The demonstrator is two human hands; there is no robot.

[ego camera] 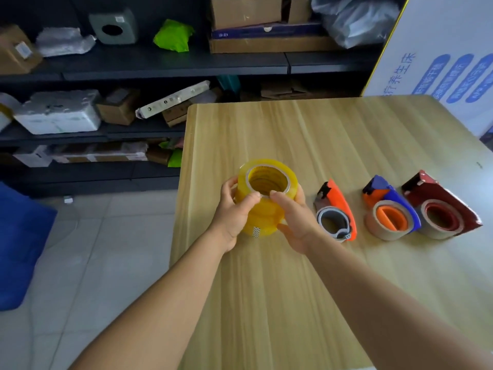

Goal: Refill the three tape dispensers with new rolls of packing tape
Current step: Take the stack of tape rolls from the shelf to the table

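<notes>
You are holding a stack of yellow tape rolls (262,198) with both hands over the left part of the wooden counter (293,129). The stack is standing upright, its open core facing up toward you; whether its base is touching the counter cannot be told.

Your left hand (234,212) is wrapping the left side of the stack — its grip is clamped on the rolls, with the thumb lying across the top rim. Your right hand (294,217) is gripping the right side in the same way, its grip clamped on the stack with fingertips at the top rim and lower wall.

Just to the right of the stack, three tape dispensers are lying on their sides in a row on the counter:
- the orange dispenser (337,209), nearest the stack, close beside your right hand;
- the blue-and-orange dispenser (389,209), next to the right — well apart from the stack;
- the dark red dispenser (442,206), farthest right of the stack.

Each dispenser is carrying a bare-looking cardboard core on its hub.

Behind the stack, beyond the counter's far-left edge, dark shelving (160,62) is holding boxes and wrapped parcels.
</notes>
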